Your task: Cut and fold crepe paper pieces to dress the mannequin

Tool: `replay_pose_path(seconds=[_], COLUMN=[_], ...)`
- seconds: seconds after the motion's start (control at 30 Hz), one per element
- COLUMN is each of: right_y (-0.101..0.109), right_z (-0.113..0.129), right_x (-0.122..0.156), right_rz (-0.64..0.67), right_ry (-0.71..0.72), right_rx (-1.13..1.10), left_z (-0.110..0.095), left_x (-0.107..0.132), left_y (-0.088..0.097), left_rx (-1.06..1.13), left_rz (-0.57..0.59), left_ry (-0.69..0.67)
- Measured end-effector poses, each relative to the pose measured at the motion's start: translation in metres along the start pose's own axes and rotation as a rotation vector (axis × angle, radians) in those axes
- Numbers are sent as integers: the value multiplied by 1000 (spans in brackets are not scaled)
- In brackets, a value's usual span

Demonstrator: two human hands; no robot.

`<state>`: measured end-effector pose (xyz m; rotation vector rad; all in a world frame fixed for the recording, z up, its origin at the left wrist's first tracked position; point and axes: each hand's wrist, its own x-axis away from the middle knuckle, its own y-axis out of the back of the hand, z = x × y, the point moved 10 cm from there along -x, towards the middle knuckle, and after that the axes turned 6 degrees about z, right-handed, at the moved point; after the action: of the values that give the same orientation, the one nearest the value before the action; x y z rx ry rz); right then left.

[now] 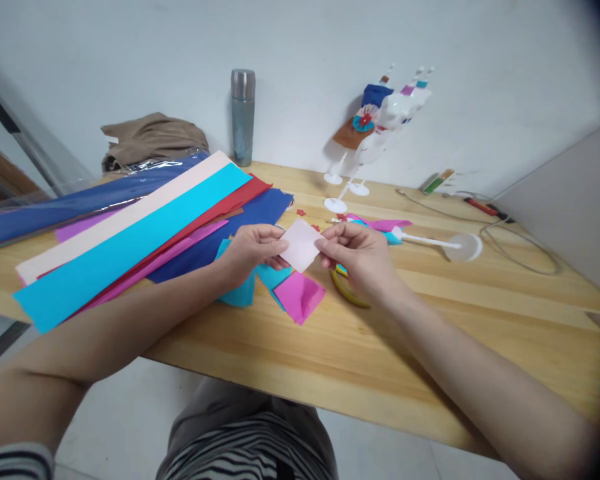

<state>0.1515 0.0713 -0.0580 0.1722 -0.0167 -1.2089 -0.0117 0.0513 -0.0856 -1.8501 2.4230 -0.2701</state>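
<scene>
Pale pink square (301, 248) gripped at two corners

At the centre of the frame the square was held up, turned so that one corner was pointed upward and another down. Its left corner was pinched between the thumb and fingers of the left hand (253, 255); its right corner was pinched in the same way by the right hand (363, 257). Both grips were closed on it, and it was held above the table (430, 333).

Just below it in the frame, a magenta piece (300, 298) and teal pieces (240, 297) were spread on the wood, partly covered by one another and by the left hand. A yellow thing (347, 291) was half hidden by the right hand. Small red flowers (301, 213) were scattered beyond the square.

At the left of the frame, long strips were stacked aslant: a blue strip (140, 240) was laid beside a peach strip (125, 217), with red and magenta edges shown beneath. Brown cloth (155, 140) was heaped at the upper left, near a flask (243, 123). To the right of centre, a white stand (467, 247) was laid on its side; near the right edge, a cable (517, 260) was looped.
</scene>
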Motion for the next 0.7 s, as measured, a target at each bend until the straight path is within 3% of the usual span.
replay_pose_path(seconds=[0.3,0.53,0.6,0.7], right_y=[1,-12,-13,-4], right_z=[6,54,53,36], right_x=[2,17,16,8], right_rz=[32,117,108,62], right_ry=[76,514,500,318], right_rx=[50,530,576,403], left_z=[0,4,5,3], left_x=[1,2,2,2], left_y=[-1,-7,-10,-10], left_rx=[-8,84,90,117], left_rz=[16,76,102,89], left_ry=[41,82,95,81])
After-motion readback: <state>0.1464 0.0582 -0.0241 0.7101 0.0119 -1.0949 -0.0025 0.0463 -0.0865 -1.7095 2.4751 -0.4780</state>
